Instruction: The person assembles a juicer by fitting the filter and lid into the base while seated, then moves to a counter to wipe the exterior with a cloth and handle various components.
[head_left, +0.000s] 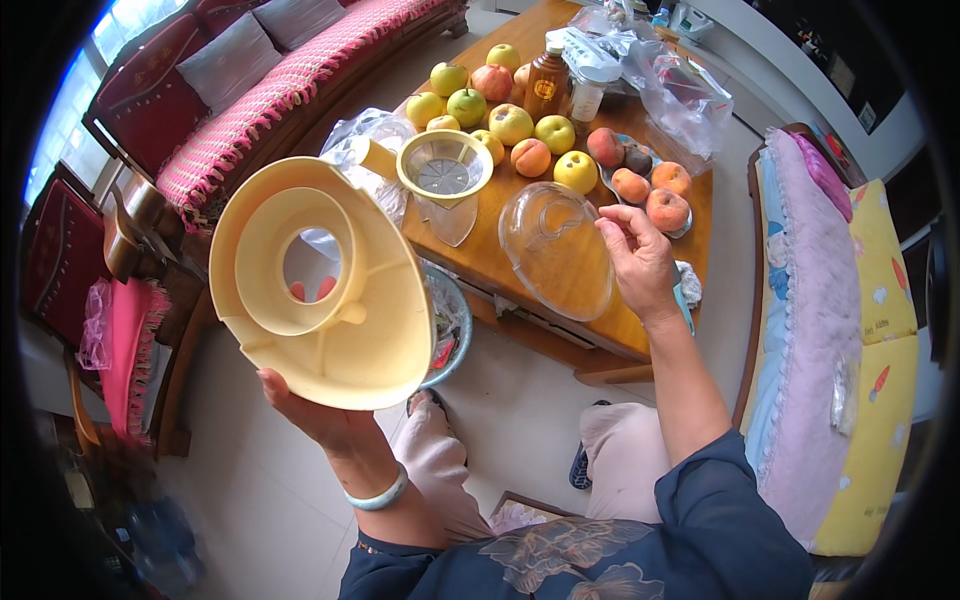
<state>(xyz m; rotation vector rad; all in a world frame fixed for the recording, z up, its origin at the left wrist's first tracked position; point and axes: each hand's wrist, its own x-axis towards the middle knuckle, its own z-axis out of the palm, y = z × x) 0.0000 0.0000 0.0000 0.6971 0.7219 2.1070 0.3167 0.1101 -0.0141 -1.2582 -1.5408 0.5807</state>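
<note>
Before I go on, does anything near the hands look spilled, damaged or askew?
One dark brownish fruit stands out among the orange-red peaches on the plate; I can't tell whether it is spoiled or another kind. No spill shows. The cream plastic part is tilted, but the left hand holds it.

Print (878,328) on yel. cover (882,395), brn. btl (546,72)

My left hand (318,412) holds a cream plastic piece (388,305) with a round opening; my right hand (642,262) pinches a clear lid (555,250) by its rim, near peaches (667,210) on the worktop (480,255)
</note>
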